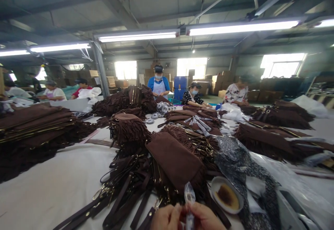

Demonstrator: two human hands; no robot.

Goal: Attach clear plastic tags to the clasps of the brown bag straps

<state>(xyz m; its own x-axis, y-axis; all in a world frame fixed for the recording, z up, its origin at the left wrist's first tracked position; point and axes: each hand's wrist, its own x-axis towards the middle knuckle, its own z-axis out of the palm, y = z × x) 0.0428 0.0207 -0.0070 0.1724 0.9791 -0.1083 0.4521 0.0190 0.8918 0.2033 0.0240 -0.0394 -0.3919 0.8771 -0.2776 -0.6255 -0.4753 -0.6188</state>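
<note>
At the bottom of the head view, my left hand point(166, 217) and my right hand point(205, 217) are close together, fingers pinched. Between them is a narrow clear plastic wrapper point(189, 192), its crumpled end pointing up; what it covers is hard to make out. Just beyond lies a dark brown fringed bag point(176, 157) on a pile of similar ones. Left of my hands, brown straps point(118, 197) with gold clasps spread over the table. A small white dish point(226, 194) with a brown stain sits to the right of my right hand.
Stacked brown bags point(33, 125) rise at the left, with another heap point(127, 99) farther back. Black speckled cloth point(242, 167) and clear plastic sheeting point(292, 184) cover the right side. A co-worker in a blue top point(158, 84) stands across the white table point(65, 174); several others sit around.
</note>
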